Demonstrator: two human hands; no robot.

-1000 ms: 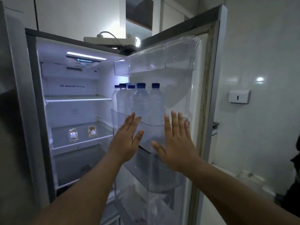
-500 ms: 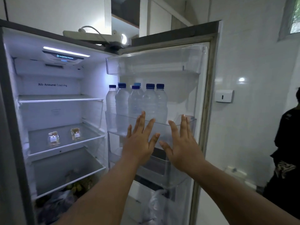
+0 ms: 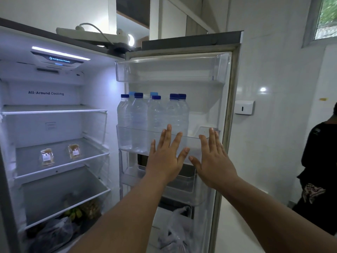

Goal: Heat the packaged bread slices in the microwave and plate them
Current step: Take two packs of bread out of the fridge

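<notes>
Two small clear packets with brown contents lie on a middle fridge shelf [image 3: 60,168]: one packet [image 3: 47,157] to the left, the other packet [image 3: 73,151] to its right. The fridge door [image 3: 228,106] stands wide open. My left hand [image 3: 165,156] and my right hand [image 3: 213,157] are raised side by side in front of the door's bottle bin [image 3: 131,137], fingers straight and spread, holding nothing. Both hands are well to the right of the packets.
Several blue-capped water bottles [image 3: 138,121] fill the door bin. A plastic bag [image 3: 175,232] sits low in the door, dark bags and greens [image 3: 54,229] in the bottom of the fridge. A person in black [image 3: 321,170] stands at the right by the white wall.
The view has swung left and closer, showing more of the fridge interior. Both hands stay spread and held up before the door bin. The person at the right has come into view.
</notes>
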